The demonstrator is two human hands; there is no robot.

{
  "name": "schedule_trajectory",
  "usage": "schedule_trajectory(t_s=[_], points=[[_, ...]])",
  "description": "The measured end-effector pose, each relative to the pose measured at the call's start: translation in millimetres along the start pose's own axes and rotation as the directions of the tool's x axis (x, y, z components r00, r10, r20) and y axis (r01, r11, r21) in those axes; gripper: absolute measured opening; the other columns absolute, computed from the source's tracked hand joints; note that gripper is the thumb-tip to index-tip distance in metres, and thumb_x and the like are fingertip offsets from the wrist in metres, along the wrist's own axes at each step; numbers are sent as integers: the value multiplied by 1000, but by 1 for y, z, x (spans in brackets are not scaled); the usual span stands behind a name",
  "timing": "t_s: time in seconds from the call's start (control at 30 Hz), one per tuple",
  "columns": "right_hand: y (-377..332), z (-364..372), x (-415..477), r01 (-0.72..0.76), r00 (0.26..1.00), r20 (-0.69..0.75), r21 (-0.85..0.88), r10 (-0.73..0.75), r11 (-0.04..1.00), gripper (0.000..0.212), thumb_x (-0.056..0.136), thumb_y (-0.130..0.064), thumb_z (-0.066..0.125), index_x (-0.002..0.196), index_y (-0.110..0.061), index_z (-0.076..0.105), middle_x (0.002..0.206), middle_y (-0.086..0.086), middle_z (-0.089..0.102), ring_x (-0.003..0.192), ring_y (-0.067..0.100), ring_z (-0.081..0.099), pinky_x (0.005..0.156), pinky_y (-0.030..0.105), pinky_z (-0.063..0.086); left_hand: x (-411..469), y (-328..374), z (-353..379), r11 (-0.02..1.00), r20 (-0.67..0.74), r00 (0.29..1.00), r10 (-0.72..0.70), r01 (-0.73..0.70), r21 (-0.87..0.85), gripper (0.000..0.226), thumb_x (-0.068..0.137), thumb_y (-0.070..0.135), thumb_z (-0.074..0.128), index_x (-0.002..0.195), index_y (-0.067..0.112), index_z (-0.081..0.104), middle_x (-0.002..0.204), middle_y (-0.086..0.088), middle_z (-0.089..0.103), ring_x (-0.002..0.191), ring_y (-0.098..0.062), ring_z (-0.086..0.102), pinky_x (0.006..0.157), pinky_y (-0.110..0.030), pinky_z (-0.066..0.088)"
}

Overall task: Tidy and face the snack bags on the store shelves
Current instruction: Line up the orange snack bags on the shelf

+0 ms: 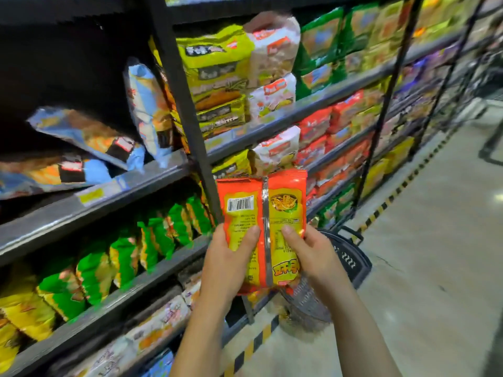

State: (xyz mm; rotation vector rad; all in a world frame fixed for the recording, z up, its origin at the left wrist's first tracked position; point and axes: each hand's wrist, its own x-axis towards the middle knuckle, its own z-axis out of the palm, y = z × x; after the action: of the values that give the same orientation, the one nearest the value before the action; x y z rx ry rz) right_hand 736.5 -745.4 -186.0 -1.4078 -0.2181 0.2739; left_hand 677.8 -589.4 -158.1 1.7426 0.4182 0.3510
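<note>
An orange and yellow snack bag (pixel 265 210) is held up in front of the shelves with its back side, barcode and seam facing me. My left hand (pixel 227 261) grips its lower left part, thumb across the back. My right hand (pixel 310 253) grips its lower right edge, thumb on the bag. On the upper left shelf, blue snack bags (pixel 89 137) lie tipped over and one blue bag (pixel 147 110) leans upright. Green bags (pixel 152 240) stand in a row on the shelf below.
Dark metal shelving (pixel 152 175) runs from the left away to the right, with a black upright post (pixel 185 110) just behind the bag. Yellow, white and red packs (pixel 275 63) fill the right bays. A black shopping basket (pixel 345 262) sits on the floor below my right hand. Hazard tape (pixel 381 208) lines the floor.
</note>
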Motion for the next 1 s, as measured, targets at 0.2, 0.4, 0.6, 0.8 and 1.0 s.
schedule_trajectory(t_s=[0.2, 0.4, 0.6, 0.8, 1.0], points=[[8, -69, 16, -67, 994, -93, -40, 63, 997, 23, 103, -34, 62, 120, -23, 74, 109, 0, 80, 100, 23, 77, 92, 52, 61, 20, -14, 73, 1000, 51, 998, -25, 24, 17, 57, 77, 75, 74, 117, 35, 68, 108, 15, 78, 101, -8, 75, 96, -51, 59], [35, -103, 49, -120, 979, -170, -45, 111, 992, 26, 102, -37, 63, 120, -21, 74, 111, 2, 80, 103, 24, 77, 96, 55, 59, 64, -43, 116, 994, 155, 982, -106, 107, 3, 31, 92, 53, 73, 117, 37, 68, 106, 21, 78, 99, -4, 75, 95, -47, 60], [72, -128, 111, -215, 944, -258, -13, 205, 976, 28, 101, -39, 63, 122, -23, 73, 112, 2, 80, 102, 25, 77, 96, 54, 59, 132, -80, 153, 958, 327, 919, -222, 268, -102, 27, 98, 40, 70, 124, 37, 64, 109, 12, 79, 94, -10, 79, 67, -25, 62], [125, -155, 187, -332, 850, -415, 60, 326, 941, 28, 102, -40, 64, 120, -22, 73, 111, 2, 80, 102, 25, 77, 98, 55, 58, 229, -131, 206, 929, 479, 811, -335, 369, 24, 29, 98, 41, 71, 127, 39, 65, 115, 17, 77, 103, -6, 76, 87, -38, 64], [194, -187, 236, -420, 723, -528, 177, 446, 890, 27, 101, -36, 67, 119, -18, 74, 109, 3, 80, 101, 24, 78, 96, 51, 60, 302, -200, 262, 934, 561, 751, -349, 232, 272, 6, 99, 36, 72, 97, 38, 67, 89, 21, 74, 84, 10, 67, 66, -5, 46]])
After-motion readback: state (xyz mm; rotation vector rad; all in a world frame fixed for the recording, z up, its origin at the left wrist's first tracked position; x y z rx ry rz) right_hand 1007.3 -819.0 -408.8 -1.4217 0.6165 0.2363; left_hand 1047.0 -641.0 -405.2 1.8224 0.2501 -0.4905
